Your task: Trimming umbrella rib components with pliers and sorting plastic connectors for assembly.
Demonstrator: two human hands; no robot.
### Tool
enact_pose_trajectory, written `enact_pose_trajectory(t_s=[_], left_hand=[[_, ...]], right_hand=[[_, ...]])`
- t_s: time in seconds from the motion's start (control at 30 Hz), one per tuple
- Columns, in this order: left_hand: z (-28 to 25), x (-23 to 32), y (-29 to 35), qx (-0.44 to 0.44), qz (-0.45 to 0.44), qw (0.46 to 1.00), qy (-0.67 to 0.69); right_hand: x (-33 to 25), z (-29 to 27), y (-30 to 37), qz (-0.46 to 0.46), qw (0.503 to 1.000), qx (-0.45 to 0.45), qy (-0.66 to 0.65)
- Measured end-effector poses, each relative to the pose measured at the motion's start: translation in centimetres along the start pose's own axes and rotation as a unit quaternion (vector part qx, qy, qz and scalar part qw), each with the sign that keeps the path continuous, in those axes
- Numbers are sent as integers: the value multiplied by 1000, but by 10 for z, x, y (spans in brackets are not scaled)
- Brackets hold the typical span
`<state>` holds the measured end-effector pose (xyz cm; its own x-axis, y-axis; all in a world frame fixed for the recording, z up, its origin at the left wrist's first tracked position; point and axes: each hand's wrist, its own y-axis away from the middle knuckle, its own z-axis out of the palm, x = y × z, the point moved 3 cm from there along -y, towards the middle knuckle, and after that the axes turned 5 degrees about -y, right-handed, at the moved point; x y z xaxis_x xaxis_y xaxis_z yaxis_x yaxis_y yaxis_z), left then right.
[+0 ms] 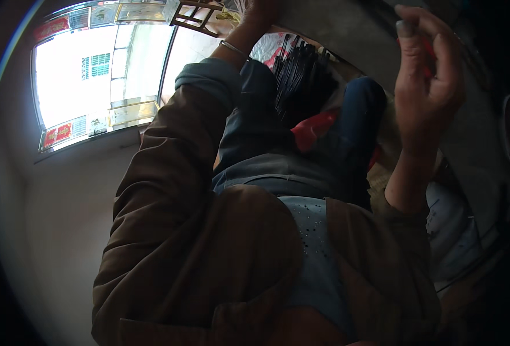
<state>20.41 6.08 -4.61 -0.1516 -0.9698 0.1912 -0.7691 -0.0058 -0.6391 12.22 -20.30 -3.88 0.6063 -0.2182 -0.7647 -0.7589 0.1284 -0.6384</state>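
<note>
My right hand (431,78) is raised at the upper right, its thumb and index finger close together and the other fingers curled. A bit of red shows between thumb and fingers; whether it is held or lies behind cannot be told. My left hand (259,12) reaches to the top edge, above a silver bangle (233,49) on the wrist. Its fingers are dark and cut off by the frame. Between my knees stands a bundle of thin black sticks (302,78), apart from both hands. Red plastic (312,130) lies at its near side.
A small wooden stool or rack (195,16) stands at the top, left of my left hand. A bright opening (102,63) with framed panels is at the upper left, by a pale wall (64,219). A grey surface (336,29) extends beyond the sticks. The far right is very dark.
</note>
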Motion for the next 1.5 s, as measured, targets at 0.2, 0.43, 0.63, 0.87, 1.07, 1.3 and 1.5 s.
enact_pose_trajectory(t_s=[0.2,0.43,0.63,0.87,1.07,1.3,1.5], left_hand=[[-12,-5,12,-52,-55,997,9],[-10,-12,17,-65,-26,998,11],[-9,-17,21,-63,-33,997,20],[0,-10,16,-39,-19,997,66],[-7,-7,15,-52,-27,998,33],[-8,-10,16,-36,-18,999,36],[-5,-12,14,-34,-25,999,20]], right_hand=[[-1,4,12,-46,998,-5,-38],[2,11,25,-41,998,-22,-30],[-2,13,25,-14,999,-32,-23],[1,8,21,-20,999,-45,-13],[-2,9,21,-16,998,-56,-5],[-2,12,22,-17,998,-65,8],[-3,10,21,5,997,-75,-6]])
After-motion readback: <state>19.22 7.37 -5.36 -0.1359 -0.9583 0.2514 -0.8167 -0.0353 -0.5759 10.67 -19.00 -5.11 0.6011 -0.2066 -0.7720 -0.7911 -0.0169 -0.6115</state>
